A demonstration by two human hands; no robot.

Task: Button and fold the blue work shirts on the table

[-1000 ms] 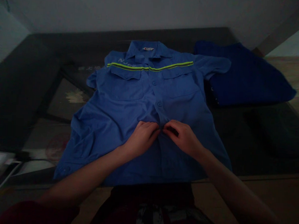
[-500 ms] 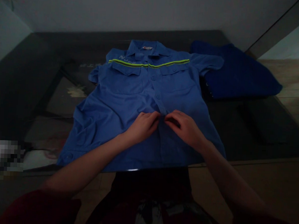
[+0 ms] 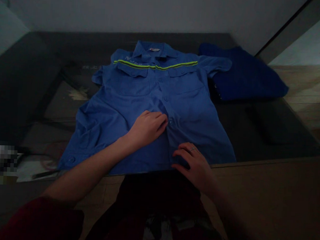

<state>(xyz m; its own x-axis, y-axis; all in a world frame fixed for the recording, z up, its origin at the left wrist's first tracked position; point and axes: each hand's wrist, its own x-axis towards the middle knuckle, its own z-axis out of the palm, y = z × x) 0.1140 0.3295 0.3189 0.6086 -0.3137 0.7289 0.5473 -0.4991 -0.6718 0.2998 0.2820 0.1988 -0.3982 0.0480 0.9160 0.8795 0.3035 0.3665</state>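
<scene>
A blue work shirt [image 3: 118, 111] lies front up with its collar away from me. A yellow-green stripe crosses its chest. My left hand [image 3: 149, 128] is closed on the front placket at mid-length, its fingertips beside a button [image 3: 170, 122]. Lower down, near the hem, my right hand [image 3: 193, 165] hovers over or touches the shirt with its fingers curved and apart; a ring shows on one finger. Whether those fingertips press on the cloth I cannot tell.
A darker blue folded cloth [image 3: 248, 75] lies at the right, partly under a sleeve. The dark glossy table [image 3: 253, 144] ends just in front of me. Pale papers [image 3: 24, 173] and a dark pen-like item [image 3: 44, 174] are at the left edge. A wall [image 3: 153, 13] stands behind.
My right hand has left the placket beside my left hand and moved down toward the hem, its fingers opening. A button now shows beside my left hand, which stays on the placket.
</scene>
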